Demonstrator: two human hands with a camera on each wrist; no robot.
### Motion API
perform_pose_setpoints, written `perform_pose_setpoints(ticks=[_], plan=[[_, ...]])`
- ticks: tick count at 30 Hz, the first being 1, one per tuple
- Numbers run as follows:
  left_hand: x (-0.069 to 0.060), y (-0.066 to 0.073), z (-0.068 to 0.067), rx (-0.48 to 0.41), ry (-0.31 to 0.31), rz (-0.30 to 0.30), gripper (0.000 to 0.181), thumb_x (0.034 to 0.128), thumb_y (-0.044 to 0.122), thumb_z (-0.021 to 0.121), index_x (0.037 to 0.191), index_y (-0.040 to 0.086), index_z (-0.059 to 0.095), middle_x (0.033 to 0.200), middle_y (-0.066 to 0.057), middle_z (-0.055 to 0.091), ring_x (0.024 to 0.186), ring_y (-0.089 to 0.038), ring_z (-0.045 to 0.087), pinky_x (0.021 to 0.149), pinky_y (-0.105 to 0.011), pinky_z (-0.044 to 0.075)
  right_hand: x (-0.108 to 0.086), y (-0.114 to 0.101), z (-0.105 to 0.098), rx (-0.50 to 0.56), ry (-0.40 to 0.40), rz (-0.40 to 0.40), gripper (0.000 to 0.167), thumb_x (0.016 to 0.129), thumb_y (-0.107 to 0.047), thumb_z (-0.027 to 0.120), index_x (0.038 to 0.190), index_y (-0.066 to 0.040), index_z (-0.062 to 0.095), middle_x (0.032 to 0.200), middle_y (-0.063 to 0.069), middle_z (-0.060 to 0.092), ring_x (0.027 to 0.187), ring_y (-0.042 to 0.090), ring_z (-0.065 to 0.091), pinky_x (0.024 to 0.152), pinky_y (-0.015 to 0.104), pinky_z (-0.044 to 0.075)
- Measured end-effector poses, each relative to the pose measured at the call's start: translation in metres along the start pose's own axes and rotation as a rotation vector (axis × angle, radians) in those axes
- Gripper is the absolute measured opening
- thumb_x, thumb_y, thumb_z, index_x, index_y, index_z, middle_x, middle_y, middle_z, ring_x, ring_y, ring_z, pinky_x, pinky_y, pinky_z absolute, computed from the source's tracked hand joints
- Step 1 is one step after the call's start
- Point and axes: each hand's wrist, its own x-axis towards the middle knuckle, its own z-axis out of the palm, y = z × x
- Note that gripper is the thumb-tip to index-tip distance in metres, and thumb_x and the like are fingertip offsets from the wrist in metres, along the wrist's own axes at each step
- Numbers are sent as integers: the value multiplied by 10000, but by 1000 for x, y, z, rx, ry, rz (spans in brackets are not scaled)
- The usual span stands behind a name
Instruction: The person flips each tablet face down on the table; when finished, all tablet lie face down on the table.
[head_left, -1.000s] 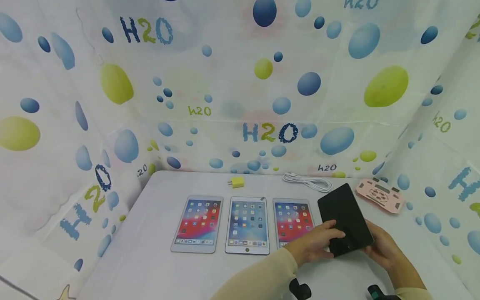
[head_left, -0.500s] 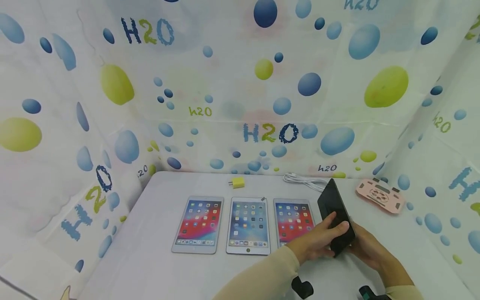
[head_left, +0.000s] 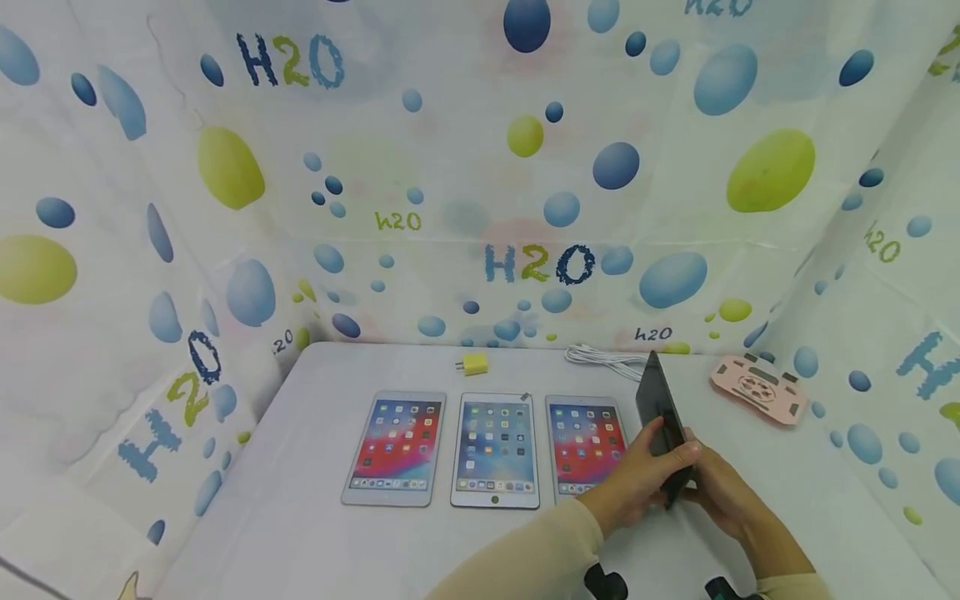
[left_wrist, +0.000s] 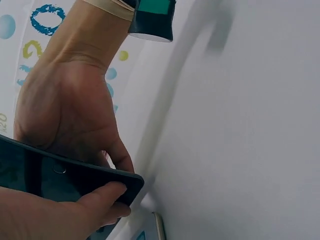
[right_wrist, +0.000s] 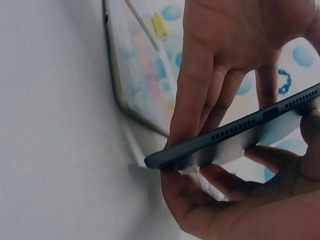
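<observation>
In the head view, a black tablet [head_left: 654, 393] is tipped up almost edge-on between both hands, at the right of the row. My left hand [head_left: 637, 483] grips its lower part, with the thumb reaching toward the raised edge. My right hand [head_left: 727, 496] holds it from the right side. A round button shows on the dark tablet face [left_wrist: 75, 181] in the left wrist view. In the right wrist view, the tablet's port edge [right_wrist: 240, 131] faces the camera. Fingers of my left hand [right_wrist: 225, 50] lie on one face; fingers of my right hand [right_wrist: 235, 210] bear on the other.
Three tablets with lit-looking screens lie left of the hands: a left one [head_left: 393, 450], a middle one [head_left: 495, 450] and a right one [head_left: 587, 437]. Behind them are a yellow plug adapter [head_left: 473, 364], a coiled white cable [head_left: 600, 358] and a pink holder-like object [head_left: 759, 390].
The black tablet has turned from face-up tilt to nearly edge-on, its right side rising and swinging left. My right hand has moved left with it; both hands keep contact.
</observation>
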Motion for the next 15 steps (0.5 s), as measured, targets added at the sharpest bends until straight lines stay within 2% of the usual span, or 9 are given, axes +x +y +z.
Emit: perform_pose_setpoints(ticks=[4, 7, 8, 10, 12, 15], plan=[[-2, -1, 1, -49, 23, 29, 631, 905, 253, 753, 1481, 311, 503, 1437, -169, 510, 1234, -371, 589, 1017, -704, 431, -1, -4, 1, -18, 17, 0, 773, 1083, -556, 181, 1618, -3, 99, 1577, 343, 210, 1398, 466, 319, 1056, 614, 429], [-3, -1, 0, -86, 1, 54, 615, 915, 218, 736, 1483, 299, 514, 1340, -152, 595, 1194, -378, 627, 1001, -681, 462, -1, -5, -3, -25, 54, 15, 750, 1087, -538, 273, 1635, -58, 93, 1611, 305, 209, 1371, 442, 433, 1045, 585, 460], [-3, -1, -1, -102, -11, 61, 609, 921, 210, 730, 1484, 296, 515, 1300, -145, 620, 1181, -383, 637, 994, -676, 470, -1, -5, -6, -20, 76, 25, 745, 1085, -528, 319, 1635, -68, 120, 1595, 275, 266, 1326, 411, 499, 1029, 553, 485], [-3, 0, -1, -140, -44, 73, 597, 932, 189, 717, 1484, 291, 517, 1237, -133, 654, 1160, -389, 647, 978, -673, 483, -2, -4, -12, 23, 135, 53, 699, 1075, -484, 426, 1621, -95, 228, 1501, 166, 441, 1223, 292, 596, 981, 461, 530], [-3, 1, -1, -180, -78, 83, 580, 944, 161, 697, 1482, 285, 521, 1214, -125, 673, 1158, -400, 653, 965, -673, 491, -3, -1, -19, 110, 193, 82, 570, 1054, -411, 535, 1550, -158, 414, 1318, 24, 578, 1104, 161, 636, 924, 360, 554], [-3, 2, -1, -228, -125, 103, 554, 952, 110, 663, 1470, 266, 541, 1241, -155, 679, 1157, -398, 658, 941, -662, 508, -6, 5, -32, 273, 246, 103, 247, 1012, -264, 648, 1255, -271, 689, 1081, -160, 632, 997, 52, 635, 864, 252, 551]])
